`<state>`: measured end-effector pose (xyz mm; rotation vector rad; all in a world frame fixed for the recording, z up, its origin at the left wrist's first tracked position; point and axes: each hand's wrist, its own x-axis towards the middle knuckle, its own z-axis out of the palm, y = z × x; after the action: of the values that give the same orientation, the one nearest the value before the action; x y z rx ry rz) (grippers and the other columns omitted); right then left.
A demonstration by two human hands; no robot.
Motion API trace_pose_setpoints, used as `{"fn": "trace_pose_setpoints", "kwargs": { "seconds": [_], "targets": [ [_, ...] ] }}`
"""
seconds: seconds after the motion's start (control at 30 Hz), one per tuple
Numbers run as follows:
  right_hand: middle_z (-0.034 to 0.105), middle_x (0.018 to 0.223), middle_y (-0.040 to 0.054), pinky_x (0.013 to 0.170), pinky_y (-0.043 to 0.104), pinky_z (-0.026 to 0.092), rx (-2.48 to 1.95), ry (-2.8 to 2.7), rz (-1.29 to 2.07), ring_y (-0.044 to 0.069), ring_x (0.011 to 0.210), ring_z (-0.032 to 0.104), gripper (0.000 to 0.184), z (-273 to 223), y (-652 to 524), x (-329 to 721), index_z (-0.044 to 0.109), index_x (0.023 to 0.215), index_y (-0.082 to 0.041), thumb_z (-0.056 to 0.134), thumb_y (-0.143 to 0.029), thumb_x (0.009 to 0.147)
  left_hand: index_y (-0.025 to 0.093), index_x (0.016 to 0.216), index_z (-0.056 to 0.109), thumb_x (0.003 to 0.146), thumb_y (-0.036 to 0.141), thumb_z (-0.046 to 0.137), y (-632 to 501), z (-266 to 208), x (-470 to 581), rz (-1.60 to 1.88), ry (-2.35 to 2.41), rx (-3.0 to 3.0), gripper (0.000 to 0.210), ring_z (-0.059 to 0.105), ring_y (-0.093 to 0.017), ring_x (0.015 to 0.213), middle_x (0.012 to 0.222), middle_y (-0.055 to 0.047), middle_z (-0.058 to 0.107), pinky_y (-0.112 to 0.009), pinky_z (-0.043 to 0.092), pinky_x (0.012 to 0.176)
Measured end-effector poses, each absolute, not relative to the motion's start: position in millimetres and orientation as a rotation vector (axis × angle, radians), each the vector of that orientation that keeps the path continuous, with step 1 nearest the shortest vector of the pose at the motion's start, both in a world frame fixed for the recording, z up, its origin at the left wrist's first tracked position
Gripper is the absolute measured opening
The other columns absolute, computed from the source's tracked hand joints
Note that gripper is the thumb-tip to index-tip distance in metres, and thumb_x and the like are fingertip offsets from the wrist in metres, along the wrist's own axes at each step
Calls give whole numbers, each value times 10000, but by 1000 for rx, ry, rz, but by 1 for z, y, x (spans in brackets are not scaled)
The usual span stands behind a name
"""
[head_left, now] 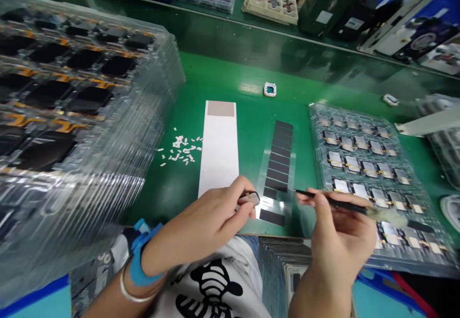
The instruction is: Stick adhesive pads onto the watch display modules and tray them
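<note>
My left hand [230, 208] pinches a small square display module [250, 198] with a pale metallic face, between thumb and fingers. In my right hand [338, 222] is a slim black pair of tweezers [347, 205], its tip pointing left and its rear part wrapped in something whitish. Between the two hands lies a clear film sheet [263, 176] carrying a column of black adhesive strips [280, 157]; one strip [272, 217] sits apart near the bottom. A long white paper strip [219, 150] with a beige block at its top lies beyond my left hand.
Tall stacked clear trays of display modules [118, 117] rise at the left. Another module tray [370, 164] lies at the right, partly under my right hand. Small pale scraps [183, 149] litter the green mat [247, 136]. A small white-framed part [270, 89] sits farther back.
</note>
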<state>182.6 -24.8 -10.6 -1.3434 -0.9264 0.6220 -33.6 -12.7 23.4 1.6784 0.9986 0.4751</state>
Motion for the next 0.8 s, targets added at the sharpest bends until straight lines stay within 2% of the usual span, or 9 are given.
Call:
{"fn": "trace_pose_setpoints", "kwargs": {
  "seconds": [0.2, 0.8],
  "targets": [
    [743, 843, 49, 628, 258, 632, -1427, -1034, 701, 164, 624, 740, 232, -23, -37, 188, 599, 911, -197, 798, -265, 815, 204, 1094, 527, 1043, 210, 326, -9, 19, -1, 403, 1004, 2035, 207, 631, -243, 936, 973, -77, 652, -360, 514, 824],
    [710, 886, 33, 632, 237, 632, -1423, -1004, 741, 146, 645, 743, 194, -27, -40, 188, 602, 921, -188, 773, -227, 839, 210, 1136, 528, 1036, 209, 333, 0, 12, 2, 391, 1057, 1988, 219, 643, -239, 872, 978, -74, 656, -361, 535, 755]
  ]
}}
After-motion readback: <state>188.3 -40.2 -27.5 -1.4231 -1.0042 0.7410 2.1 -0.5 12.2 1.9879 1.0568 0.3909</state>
